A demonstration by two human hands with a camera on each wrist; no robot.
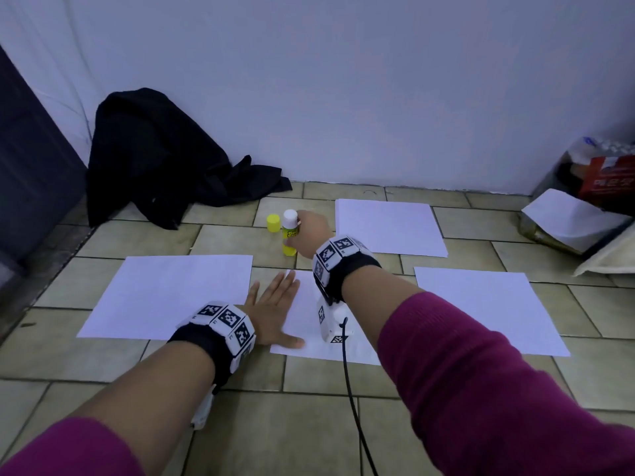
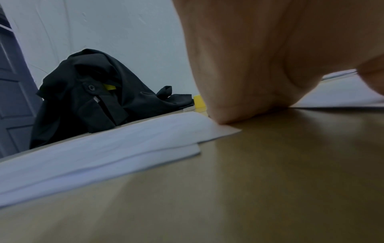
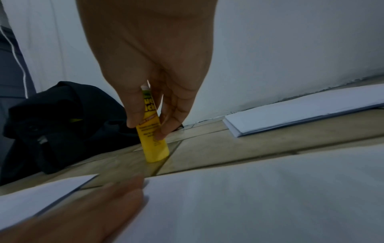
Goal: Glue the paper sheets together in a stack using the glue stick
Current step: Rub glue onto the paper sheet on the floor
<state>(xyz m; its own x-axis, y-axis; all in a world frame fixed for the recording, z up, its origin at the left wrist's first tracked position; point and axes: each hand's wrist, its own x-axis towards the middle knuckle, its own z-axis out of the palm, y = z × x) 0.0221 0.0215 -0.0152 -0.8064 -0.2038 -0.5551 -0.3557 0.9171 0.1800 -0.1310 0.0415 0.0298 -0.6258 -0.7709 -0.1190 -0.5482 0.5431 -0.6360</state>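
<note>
Now the glue stick (image 1: 289, 235) is standing on the floor at the middle of the frame, its yellow cap (image 1: 273, 223) beside it. The right hand (image 1: 311, 235) is pinching it. The left hand (image 1: 273, 309) is lying flat, pressing the middle paper (image 1: 305, 324). Next, I think, lifting and rubbing glue there.

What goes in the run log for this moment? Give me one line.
right hand: grips upright glue stick on floor | cap: off, beside it | left hand: flat on middle sheet
</note>
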